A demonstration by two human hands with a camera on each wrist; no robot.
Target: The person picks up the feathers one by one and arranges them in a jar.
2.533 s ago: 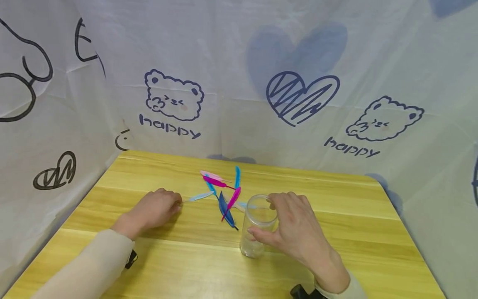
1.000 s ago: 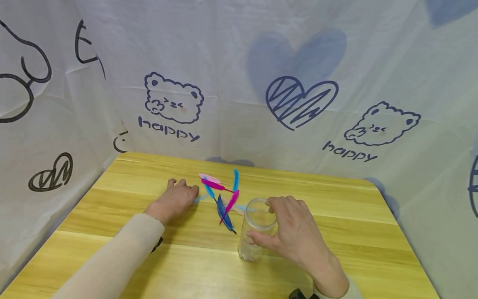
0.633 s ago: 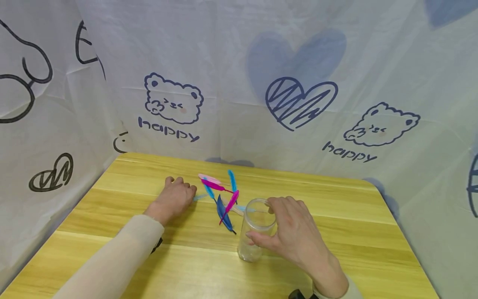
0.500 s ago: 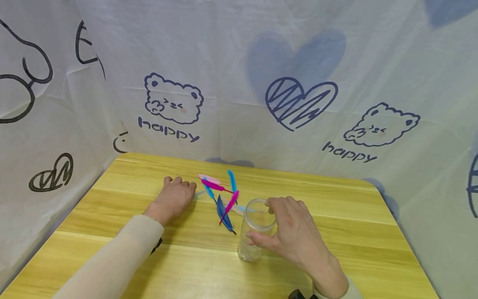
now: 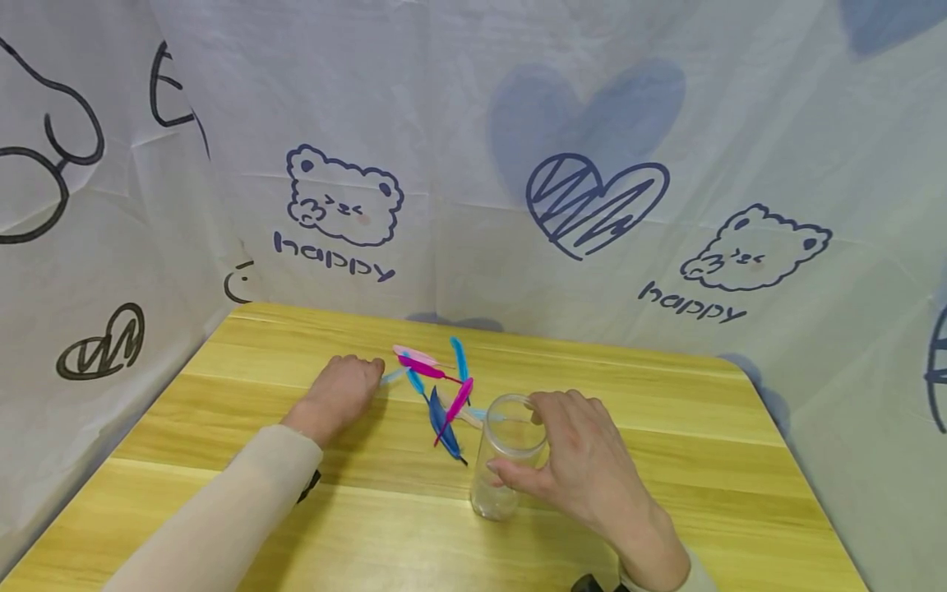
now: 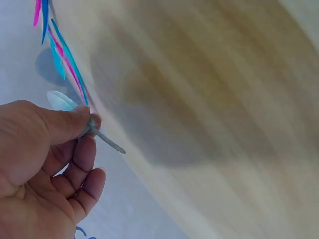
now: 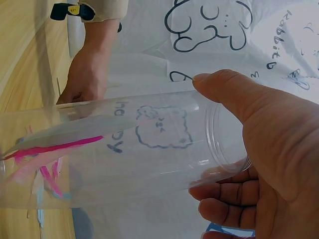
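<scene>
My left hand [image 5: 336,399] is at the left end of a group of loose feathers. Its thumb and fingertips pinch a light blue feather [image 6: 62,101] near the bare quill, which sticks out past the fingers. My right hand [image 5: 592,469] grips an upright clear jar [image 7: 164,169] around its open rim, thumb on one side, fingers on the other. A pale feather [image 7: 75,132] and pink feathers show through the jar's wall in the right wrist view. Beside the jar lie a dark blue feather [image 5: 444,423] and a magenta feather [image 5: 460,400] crossing it.
Farther back on the wooden table [image 5: 629,386] lie another magenta feather [image 5: 422,366], a pale pink feather [image 5: 413,353] and a bright blue feather [image 5: 460,358]. A printed white cloth [image 5: 459,255] hangs behind the table and along its sides.
My left hand has moved right and slightly back with the light blue feather, and its wrist has turned. The bright blue feather at the back has shifted slightly. My right hand keeps the jar in place.
</scene>
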